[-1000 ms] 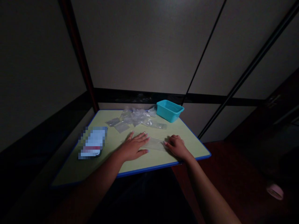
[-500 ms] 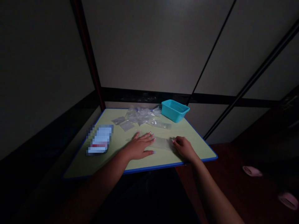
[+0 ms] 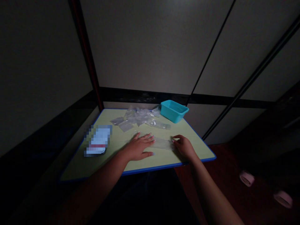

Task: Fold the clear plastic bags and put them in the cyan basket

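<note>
A clear flat plastic bag (image 3: 162,143) lies crosswise on the table near its front. My left hand (image 3: 140,147) rests flat over the bag's left part, fingers spread, hiding that end. At the bag's right end, my right hand (image 3: 184,146) has its thumb and curled fingers closed on the edge, with the index finger lifted slightly. Behind my hands is a loose pile of clear plastic bags (image 3: 138,116), some crumpled and some flat. One longer bag (image 3: 160,124) stretches from the pile to the right.
A turquoise plastic basin (image 3: 172,113) stands at the table's back right corner. On the left lies a blurred-out phone (image 3: 99,140). The pale table (image 3: 112,167) has a blue edge and stands against panelled walls. Pink slippers (image 3: 247,178) are on the floor at the right.
My right index finger has straightened and lifted a little from the bag's end. My left hand stays in place. The whole view has shifted slightly.
</note>
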Available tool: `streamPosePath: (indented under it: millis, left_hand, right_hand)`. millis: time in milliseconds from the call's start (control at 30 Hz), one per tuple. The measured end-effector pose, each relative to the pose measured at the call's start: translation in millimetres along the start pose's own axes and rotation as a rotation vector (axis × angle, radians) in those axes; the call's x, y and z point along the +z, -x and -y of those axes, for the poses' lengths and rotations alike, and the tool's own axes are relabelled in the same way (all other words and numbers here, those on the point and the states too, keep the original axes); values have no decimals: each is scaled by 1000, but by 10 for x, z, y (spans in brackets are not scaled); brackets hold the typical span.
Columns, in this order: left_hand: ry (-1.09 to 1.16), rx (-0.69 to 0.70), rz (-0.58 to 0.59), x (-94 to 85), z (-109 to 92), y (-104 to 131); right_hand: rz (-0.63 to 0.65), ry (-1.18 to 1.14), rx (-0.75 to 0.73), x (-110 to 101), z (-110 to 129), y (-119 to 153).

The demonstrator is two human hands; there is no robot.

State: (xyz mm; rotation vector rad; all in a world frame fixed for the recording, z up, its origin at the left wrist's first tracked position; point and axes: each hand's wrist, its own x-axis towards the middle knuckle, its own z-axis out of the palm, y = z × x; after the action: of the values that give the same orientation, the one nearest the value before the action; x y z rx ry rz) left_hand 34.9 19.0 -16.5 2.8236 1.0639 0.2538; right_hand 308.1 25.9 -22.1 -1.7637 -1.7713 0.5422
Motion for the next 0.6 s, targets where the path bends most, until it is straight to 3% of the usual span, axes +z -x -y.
streamPosePath:
  millis: [400, 600]
  left_hand:
    - [28, -12, 6, 6, 19, -3]
    - [35, -16, 2, 11, 21, -3]
  right_hand:
    - [112, -110, -21, -70, 61, 155]
    - [87, -85, -53, -55, 45, 162]
